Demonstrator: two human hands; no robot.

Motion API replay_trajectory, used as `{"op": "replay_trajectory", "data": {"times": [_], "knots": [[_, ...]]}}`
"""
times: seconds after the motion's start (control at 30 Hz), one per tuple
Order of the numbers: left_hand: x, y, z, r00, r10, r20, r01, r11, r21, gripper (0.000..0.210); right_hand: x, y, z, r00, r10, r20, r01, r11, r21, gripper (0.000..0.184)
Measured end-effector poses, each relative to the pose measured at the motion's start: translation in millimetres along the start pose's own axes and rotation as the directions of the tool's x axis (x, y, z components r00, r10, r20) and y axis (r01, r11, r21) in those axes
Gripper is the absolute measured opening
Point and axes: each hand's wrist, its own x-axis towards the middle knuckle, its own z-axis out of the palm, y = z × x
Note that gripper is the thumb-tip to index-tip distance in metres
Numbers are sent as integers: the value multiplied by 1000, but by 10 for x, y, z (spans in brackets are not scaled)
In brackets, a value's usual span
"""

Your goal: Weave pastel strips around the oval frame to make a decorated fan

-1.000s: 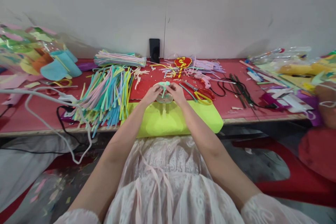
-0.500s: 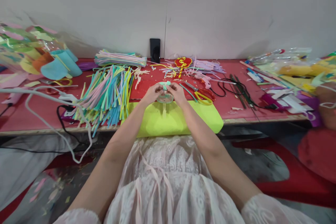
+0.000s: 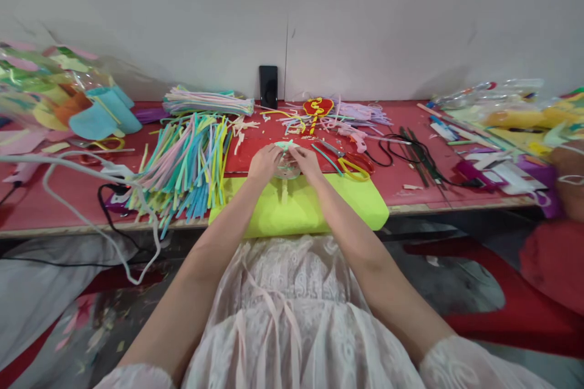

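My left hand [image 3: 263, 163] and my right hand [image 3: 305, 161] meet over the front middle of the table, fingers pinched together. Between them, a mint-green pipe cleaner [image 3: 286, 144] shows at the far rim of a round clear disc [image 3: 287, 171]. A pale stick [image 3: 285, 191] extends from the disc toward me, over a bright yellow-green pad [image 3: 301, 213]. My fingers partly hide the disc. Right of my right hand lie scissors [image 3: 353, 167] with yellow and red handles and a loose teal pipe cleaner [image 3: 326, 158].
A heap of pastel pipe cleaners [image 3: 187, 164] lies to the left. A phone [image 3: 268, 86] leans on the white partition. Behind my hands sits a red-and-yellow heart-shaped piece [image 3: 318, 107]. A pink glue gun [image 3: 359, 143] and black cable [image 3: 413, 149] are to the right, white cable [image 3: 50, 179] to the left.
The mint-green pipe cleaner, bunched up between my fingertips before, now lies flatter and more stretched along the disc's rim. My hands have shifted only slightly.
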Motion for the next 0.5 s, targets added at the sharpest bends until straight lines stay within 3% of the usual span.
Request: {"op": "replay_trajectory", "data": {"times": [0.13,0.23,0.37,0.5], "knots": [[5,61,23,998,64,17,-66,987,148,22,30,18,5,1000,25,-17,-25,999,38,38],[-6,93,36,998,68,1,-67,989,134,22,45,33,-5,1000,7,-25,-5,997,79,35],[-8,65,59,993,-69,-92,58,991,-119,24,53,48,-25,998,-53,-31,56,990,129,33],[17,-64,99,950,-293,-104,220,869,-442,25,77,76,-46,998,-59,-37,63,991,121,35]]}}
